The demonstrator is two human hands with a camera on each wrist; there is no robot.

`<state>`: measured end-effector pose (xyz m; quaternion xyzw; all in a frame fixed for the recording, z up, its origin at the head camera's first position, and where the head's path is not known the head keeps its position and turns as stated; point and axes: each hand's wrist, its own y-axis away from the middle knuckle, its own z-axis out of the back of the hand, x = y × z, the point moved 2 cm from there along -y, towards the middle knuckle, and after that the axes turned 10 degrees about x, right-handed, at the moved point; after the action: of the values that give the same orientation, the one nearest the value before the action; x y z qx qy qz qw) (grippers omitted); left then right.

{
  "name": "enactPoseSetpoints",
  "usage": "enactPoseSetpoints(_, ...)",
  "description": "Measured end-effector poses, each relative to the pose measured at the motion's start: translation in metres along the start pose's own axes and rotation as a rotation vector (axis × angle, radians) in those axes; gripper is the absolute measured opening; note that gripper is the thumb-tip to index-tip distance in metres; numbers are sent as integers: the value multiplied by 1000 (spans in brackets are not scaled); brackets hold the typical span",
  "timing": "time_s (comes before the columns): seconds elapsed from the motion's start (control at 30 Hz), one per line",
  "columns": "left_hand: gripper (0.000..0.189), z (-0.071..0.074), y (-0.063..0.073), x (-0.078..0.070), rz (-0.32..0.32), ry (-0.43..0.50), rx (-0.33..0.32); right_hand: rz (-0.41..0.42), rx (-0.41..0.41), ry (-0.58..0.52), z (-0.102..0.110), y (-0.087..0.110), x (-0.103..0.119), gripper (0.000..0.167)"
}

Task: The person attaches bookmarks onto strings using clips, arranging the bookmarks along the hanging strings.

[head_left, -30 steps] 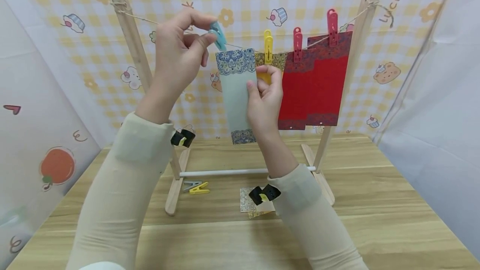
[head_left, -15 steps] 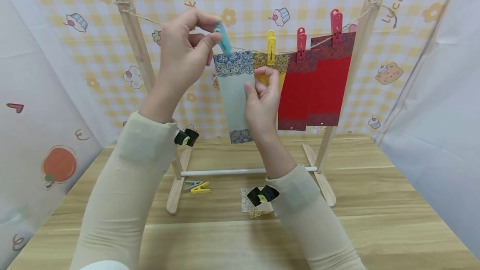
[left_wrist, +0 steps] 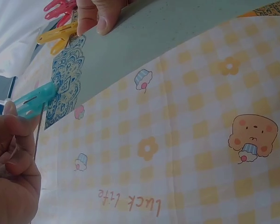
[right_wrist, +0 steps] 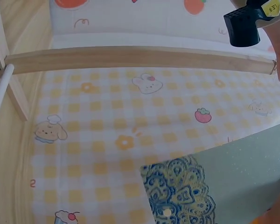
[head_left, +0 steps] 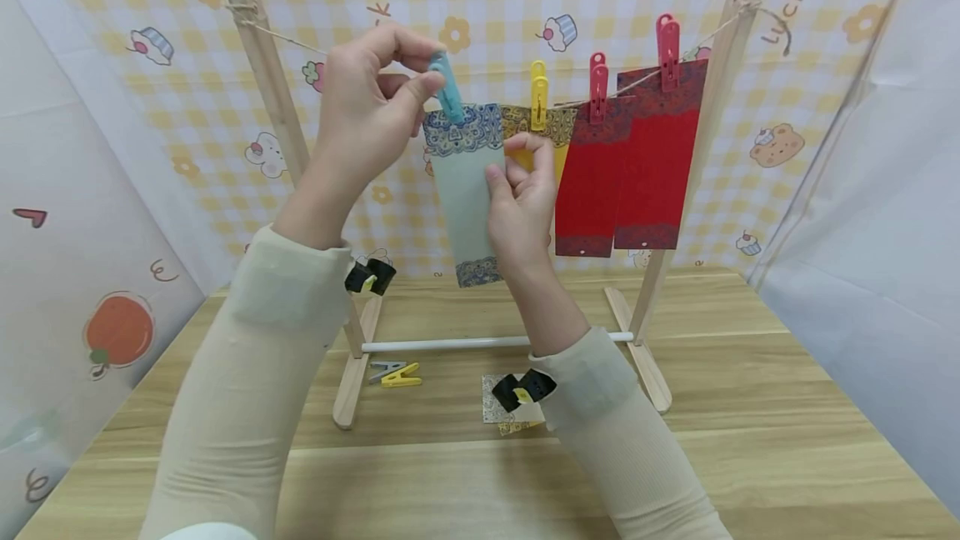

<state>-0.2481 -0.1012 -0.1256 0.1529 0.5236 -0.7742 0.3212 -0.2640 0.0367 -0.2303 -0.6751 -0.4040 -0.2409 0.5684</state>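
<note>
My left hand [head_left: 367, 119] pinches a light blue clothespin [head_left: 448, 90] between thumb and fingers. The clothespin's tip sits over the top edge of a pale green paper card [head_left: 461, 190] with blue lace-pattern bands at both ends. In the left wrist view, the clothespin [left_wrist: 37, 99] meets the patterned band, with the twine [left_wrist: 39, 135] running beside it. My right hand [head_left: 525, 211] holds the card's right edge between thumb and fingers. That card hangs upright in front of the twine and overlaps a yellow card [head_left: 558, 125], which hangs from a yellow clothespin [head_left: 538, 98].
Two red cards [head_left: 656, 182] hang at right from red clothespins [head_left: 597, 90]. Wooden posts [head_left: 270, 90] hold the twine, with a white rod [head_left: 442, 345] low between them. Grey and yellow clothespins [head_left: 401, 376] and patterned cards [head_left: 498, 398] lie on the table [head_left: 375, 482].
The light blue clothespin has come down from above the card onto its top edge. The right hand and the green card have shifted slightly left.
</note>
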Motion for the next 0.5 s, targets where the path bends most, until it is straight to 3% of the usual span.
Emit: enactPoseSetpoints(0.5,15,-1,1,-2,99,-59,70,-16,6,-32,-1,2,-4,25)
